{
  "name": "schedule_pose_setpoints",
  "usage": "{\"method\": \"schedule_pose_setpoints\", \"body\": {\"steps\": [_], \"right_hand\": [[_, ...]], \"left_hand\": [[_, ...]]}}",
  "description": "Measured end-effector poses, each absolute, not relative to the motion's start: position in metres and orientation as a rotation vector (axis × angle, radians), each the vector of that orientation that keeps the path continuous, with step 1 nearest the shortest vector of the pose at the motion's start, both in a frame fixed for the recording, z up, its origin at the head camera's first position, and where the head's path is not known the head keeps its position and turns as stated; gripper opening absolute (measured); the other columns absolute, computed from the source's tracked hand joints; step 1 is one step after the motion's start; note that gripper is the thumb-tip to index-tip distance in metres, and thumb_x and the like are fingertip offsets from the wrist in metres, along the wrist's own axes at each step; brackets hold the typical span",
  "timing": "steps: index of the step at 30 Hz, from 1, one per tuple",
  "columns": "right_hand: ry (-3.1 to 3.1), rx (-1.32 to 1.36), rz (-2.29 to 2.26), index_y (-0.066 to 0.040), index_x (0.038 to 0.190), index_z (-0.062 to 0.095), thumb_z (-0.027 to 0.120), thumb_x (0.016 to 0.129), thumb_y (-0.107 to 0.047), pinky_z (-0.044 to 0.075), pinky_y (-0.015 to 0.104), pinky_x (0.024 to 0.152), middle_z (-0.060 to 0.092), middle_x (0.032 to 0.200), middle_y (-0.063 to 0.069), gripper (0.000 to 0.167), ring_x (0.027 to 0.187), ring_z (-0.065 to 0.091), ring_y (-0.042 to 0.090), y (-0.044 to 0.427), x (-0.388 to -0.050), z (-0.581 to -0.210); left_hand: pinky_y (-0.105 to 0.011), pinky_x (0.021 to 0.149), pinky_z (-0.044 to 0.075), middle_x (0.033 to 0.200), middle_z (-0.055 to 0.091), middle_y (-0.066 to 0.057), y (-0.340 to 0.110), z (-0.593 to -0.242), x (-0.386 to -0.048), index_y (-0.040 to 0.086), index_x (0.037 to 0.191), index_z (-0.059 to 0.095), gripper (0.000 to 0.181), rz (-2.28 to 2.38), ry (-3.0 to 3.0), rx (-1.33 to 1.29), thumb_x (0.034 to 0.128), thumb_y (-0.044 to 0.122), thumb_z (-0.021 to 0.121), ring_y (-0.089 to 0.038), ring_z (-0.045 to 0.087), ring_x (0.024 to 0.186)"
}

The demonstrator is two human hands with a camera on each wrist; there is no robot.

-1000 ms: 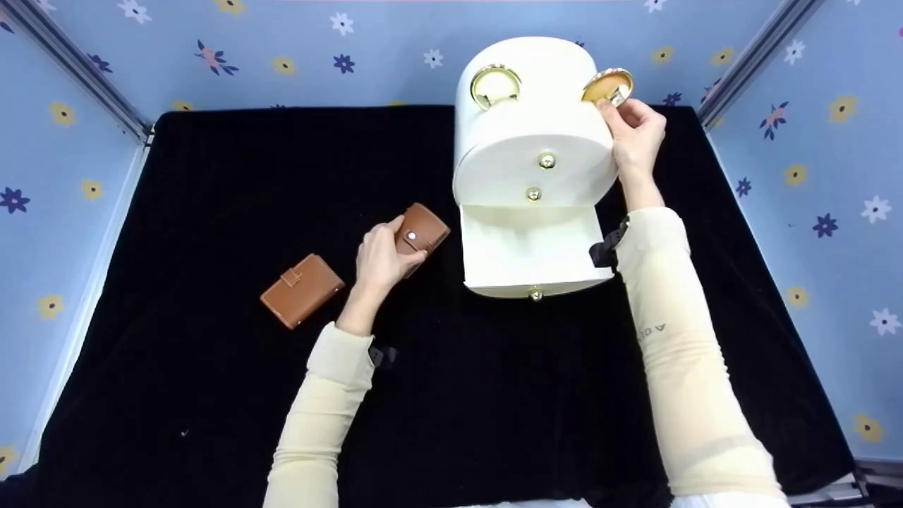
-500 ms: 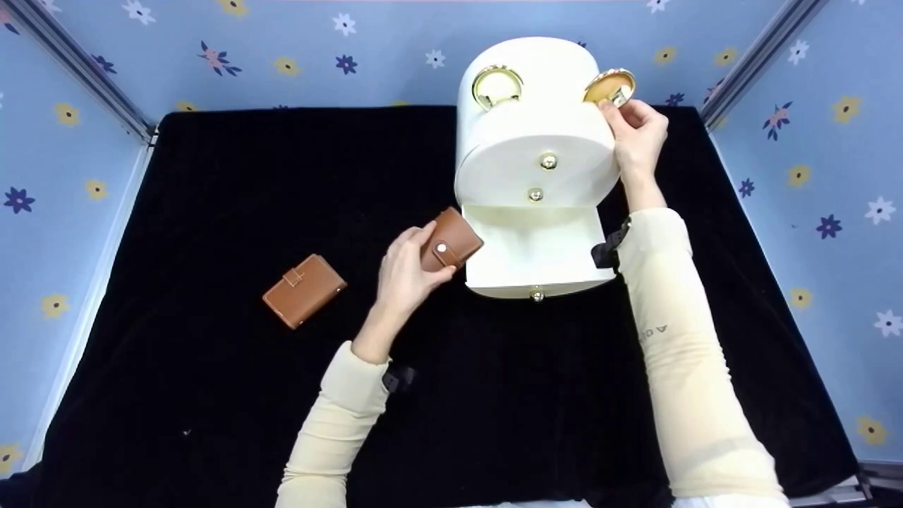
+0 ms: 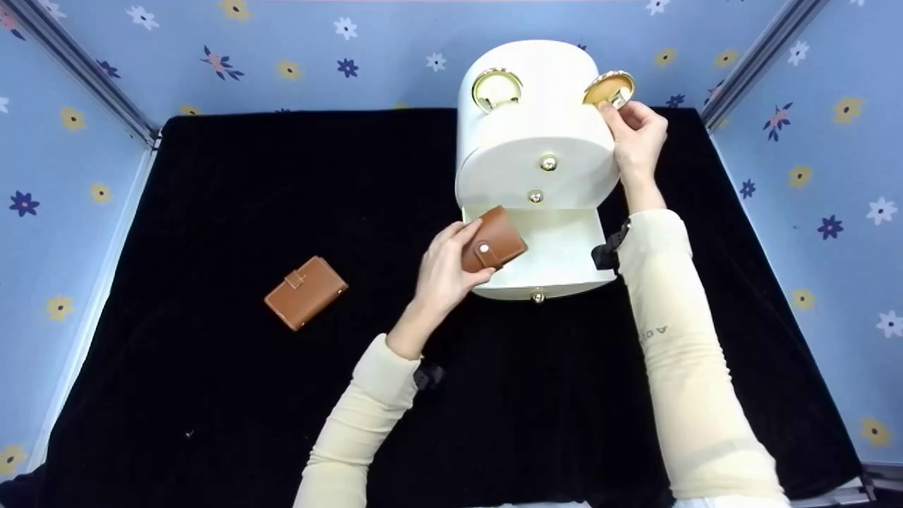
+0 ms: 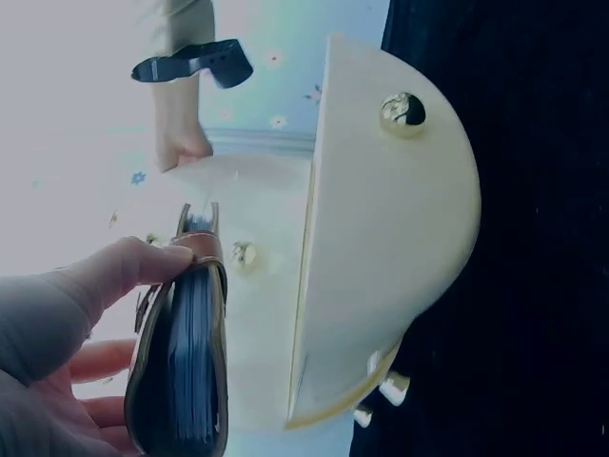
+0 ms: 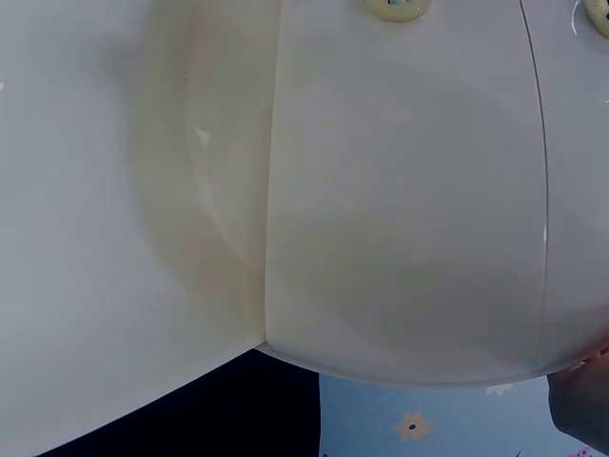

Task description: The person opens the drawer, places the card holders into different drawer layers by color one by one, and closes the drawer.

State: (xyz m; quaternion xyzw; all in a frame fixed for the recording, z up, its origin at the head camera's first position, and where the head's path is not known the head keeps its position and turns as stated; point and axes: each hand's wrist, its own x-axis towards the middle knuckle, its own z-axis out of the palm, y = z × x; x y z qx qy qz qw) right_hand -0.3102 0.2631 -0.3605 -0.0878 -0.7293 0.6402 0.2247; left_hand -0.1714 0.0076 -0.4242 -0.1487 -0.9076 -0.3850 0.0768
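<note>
My left hand [image 3: 446, 271] grips a brown leather card holder [image 3: 502, 236] with a snap strap, thumb on one side and fingers on the other. The left wrist view shows its edge, with a stack of sleeves inside the card holder [image 4: 190, 352]. It hangs over the left part of the pulled-out bottom drawer [image 3: 564, 247] of a white rounded storage box [image 3: 536, 92]. At the box's upper right, my right hand [image 3: 640, 141] pinches the lower edge of a round gold handle [image 3: 608, 90]. The right wrist view shows mostly the box front [image 5: 409, 190].
A second brown leather card holder [image 3: 307, 293] lies on the black cloth [image 3: 211, 395] at left. A matching gold ring [image 3: 497, 88] stands on the box's upper left. Two drawers above stay in, with gold knobs [image 3: 549, 163]. Flower-patterned walls [image 3: 310, 42] enclose the table.
My left hand has carried the card holder rightward from beside the box to over the open drawer. The right hand holds its place at the gold handle.
</note>
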Motion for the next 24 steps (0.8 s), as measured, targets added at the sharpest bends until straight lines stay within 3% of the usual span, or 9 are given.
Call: {"method": "schedule_pose_setpoints", "body": {"steps": [24], "right_hand": [[-2.015, -0.261, 1.727, -0.004, 0.071, 0.066, 0.074, 0.072, -0.019, 0.041, 0.02, 0.057, 0.06, 0.061, -0.001, 0.017, 0.055, 0.053, 0.008, 0.268, -0.319, -0.37]], "left_hand": [[-0.032, 0.094, 0.033, 0.121, 0.051, -0.009, 0.058, -0.446, -0.21, 0.009, 0.126, 0.051, 0.07, -1.109, -2.88, -0.699, 0.0625, 0.019, 0.078, -0.022, 0.046, 0.11]]}}
